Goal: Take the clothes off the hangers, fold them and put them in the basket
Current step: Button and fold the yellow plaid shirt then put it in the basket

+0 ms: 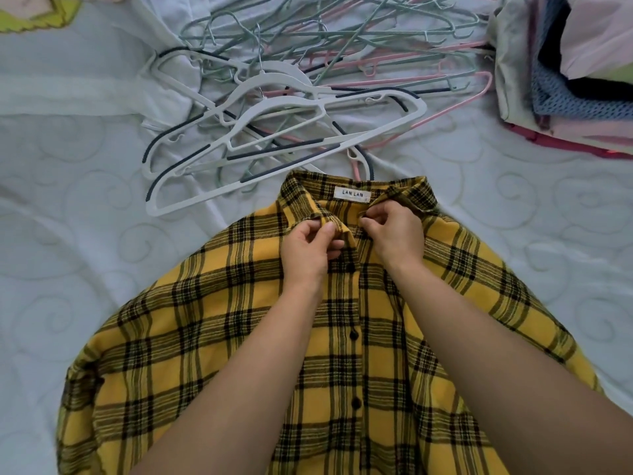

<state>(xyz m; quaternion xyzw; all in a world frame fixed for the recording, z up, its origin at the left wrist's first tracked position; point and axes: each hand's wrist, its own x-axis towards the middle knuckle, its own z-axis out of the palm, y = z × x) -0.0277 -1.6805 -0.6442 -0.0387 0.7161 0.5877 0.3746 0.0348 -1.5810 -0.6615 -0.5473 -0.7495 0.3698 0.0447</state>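
On quilted bed (pixel 68 234) | shirt (pixel 205 337): yellow plaid flannel, buttoned, hem cut off | left hand (pixel 310 250): pinches collar (pixel 308 197) | right hand (pixel 394 234): pinches collar too | hangers (pixel 274 108): tangled heap beyond | clothes pile (pixel 575 80): cropped right

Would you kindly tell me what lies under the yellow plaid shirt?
The quilted bed cover runs under the yellow plaid shirt. Two hanger ends meet its collar; anything further underneath is covered.

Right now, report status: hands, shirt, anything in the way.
Left hand and right hand both pinching collar front. Yellow plaid shirt flat on bed, front up, unfolded. Loose hangers piled just beyond collar.
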